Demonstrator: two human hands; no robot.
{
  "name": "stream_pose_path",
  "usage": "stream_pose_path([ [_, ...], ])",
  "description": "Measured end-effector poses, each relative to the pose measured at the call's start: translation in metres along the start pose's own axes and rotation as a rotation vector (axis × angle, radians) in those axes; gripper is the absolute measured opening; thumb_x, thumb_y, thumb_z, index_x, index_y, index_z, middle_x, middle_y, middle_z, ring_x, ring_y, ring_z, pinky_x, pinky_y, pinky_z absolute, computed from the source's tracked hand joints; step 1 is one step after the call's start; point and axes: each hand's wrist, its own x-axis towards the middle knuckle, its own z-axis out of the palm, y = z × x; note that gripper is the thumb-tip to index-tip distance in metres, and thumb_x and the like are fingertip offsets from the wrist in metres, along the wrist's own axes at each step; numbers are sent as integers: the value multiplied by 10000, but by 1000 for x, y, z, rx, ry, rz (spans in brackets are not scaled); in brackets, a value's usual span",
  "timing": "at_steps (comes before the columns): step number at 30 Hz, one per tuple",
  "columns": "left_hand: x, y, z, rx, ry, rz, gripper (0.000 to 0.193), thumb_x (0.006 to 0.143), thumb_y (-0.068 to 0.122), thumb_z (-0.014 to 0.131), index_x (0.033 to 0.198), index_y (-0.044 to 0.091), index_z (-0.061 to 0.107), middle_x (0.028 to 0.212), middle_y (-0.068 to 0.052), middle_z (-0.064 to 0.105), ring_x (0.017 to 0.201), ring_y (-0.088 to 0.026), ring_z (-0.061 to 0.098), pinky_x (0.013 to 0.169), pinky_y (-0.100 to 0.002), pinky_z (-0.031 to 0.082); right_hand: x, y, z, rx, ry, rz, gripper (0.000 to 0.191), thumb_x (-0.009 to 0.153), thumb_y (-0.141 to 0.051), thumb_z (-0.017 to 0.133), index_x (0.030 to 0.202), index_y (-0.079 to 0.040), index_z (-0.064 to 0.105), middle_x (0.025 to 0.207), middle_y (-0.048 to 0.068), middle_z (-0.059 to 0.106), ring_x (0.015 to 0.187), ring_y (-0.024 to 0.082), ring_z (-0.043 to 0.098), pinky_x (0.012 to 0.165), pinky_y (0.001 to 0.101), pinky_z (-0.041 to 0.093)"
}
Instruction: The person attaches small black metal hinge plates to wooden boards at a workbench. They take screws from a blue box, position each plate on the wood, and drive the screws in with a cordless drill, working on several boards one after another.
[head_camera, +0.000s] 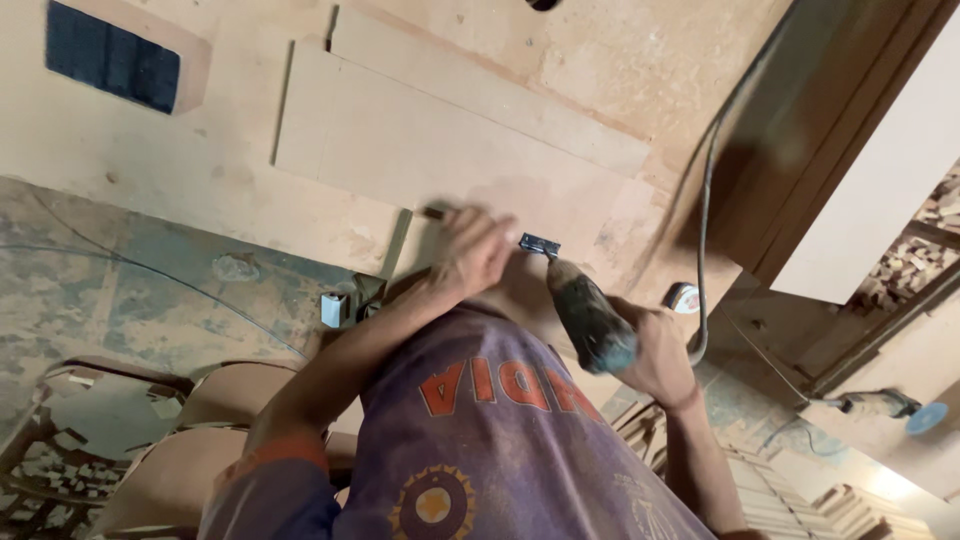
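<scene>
My right hand (655, 355) grips a dusty dark-green power drill (590, 320). Its tip rests on a small metal hinge (540, 243) lying on a pale fibreboard panel (450, 140). My left hand (470, 250) sits just left of the hinge, pressed down on the panel's edge with fingers curled. A thin dark stick (432, 212) pokes out from its far side. The drill's grey cord (706, 200) runs away along the workbench. My purple shirt fills the lower middle of the view and hides the bench edge beneath it.
A blue sanding block (110, 55) lies at the far left of the bench. Dark wooden panels (800, 140) and a white board (880, 180) stand at the right. A grinder with a blue disc (900, 410) lies on the floor. Curved plywood pieces (170, 450) are stacked at lower left.
</scene>
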Motion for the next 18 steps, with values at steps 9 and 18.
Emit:
stream_pose_path([
  [9, 21, 12, -9, -1200, 171, -964, 291, 1084, 48, 473, 1371, 6, 495, 1078, -136, 677, 890, -168, 657, 791, -318, 558, -31, 22, 11, 248, 215, -92, 320, 711, -114, 722, 1001, 14, 672, 732, 127, 664, 612, 198, 653, 626, 321, 525],
  [18, 14, 34, -3, -1234, 116, -1075, 160, 979, 165, 723, 946, 49, 618, 871, -80, 728, 780, -158, 705, 688, -292, 567, -39, 32, 33, 416, 249, -208, 270, 751, -65, 693, 1005, 24, 673, 781, 94, 685, 662, 161, 646, 629, 282, 516],
])
